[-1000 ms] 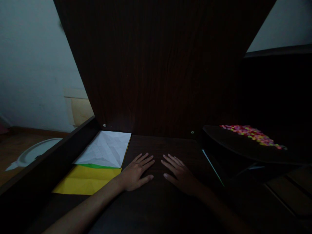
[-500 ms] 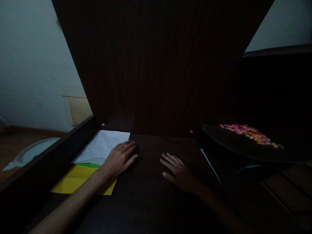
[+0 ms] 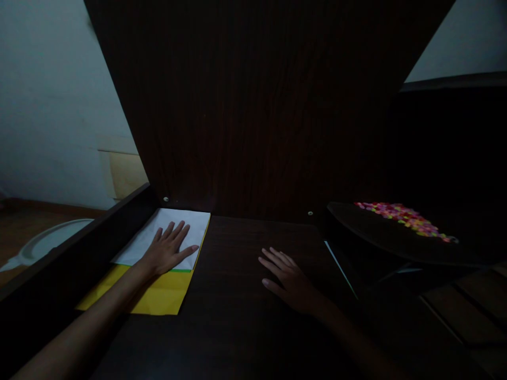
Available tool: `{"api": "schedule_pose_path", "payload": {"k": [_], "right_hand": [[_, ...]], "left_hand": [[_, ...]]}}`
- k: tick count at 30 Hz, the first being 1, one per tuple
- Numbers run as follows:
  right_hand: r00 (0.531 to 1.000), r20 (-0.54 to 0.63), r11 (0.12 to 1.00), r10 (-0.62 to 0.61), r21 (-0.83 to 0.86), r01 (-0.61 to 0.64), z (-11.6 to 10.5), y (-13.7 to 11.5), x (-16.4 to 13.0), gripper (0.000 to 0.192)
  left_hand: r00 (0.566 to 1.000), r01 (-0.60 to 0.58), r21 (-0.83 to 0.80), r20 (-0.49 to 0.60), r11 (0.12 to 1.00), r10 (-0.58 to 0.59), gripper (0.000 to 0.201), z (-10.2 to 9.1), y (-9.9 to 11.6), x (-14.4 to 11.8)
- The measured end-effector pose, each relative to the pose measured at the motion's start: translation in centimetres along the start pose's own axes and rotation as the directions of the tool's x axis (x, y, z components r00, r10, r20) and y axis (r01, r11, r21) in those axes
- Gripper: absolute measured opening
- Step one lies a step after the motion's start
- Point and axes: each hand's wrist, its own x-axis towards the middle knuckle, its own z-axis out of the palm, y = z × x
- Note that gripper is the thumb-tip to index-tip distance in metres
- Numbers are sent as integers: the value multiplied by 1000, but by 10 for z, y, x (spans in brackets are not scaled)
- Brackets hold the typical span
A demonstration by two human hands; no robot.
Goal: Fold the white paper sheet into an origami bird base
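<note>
Dark wooden desk (image 3: 253,316) bears white paper (image 3: 196,224).

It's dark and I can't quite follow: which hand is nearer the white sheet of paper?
Left. The left hand lies flat on the white sheet. The right hand rests on the bare dark desk, well off to the sheet's right.
</note>
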Motion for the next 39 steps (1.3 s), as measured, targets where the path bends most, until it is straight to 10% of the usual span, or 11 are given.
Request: {"api": "schedule_pose_path", "payload": {"k": [28, 39], "right_hand": [[1000, -12, 999, -13, -32, 13, 4, 4, 0, 55], [999, -32, 999, -15, -35, 14, 5, 2, 1, 53]], "left_hand": [[999, 5, 16, 32, 1000, -5, 98, -12, 6, -1], [989, -72, 81, -123, 994, 82, 91, -16, 7, -4]]}}
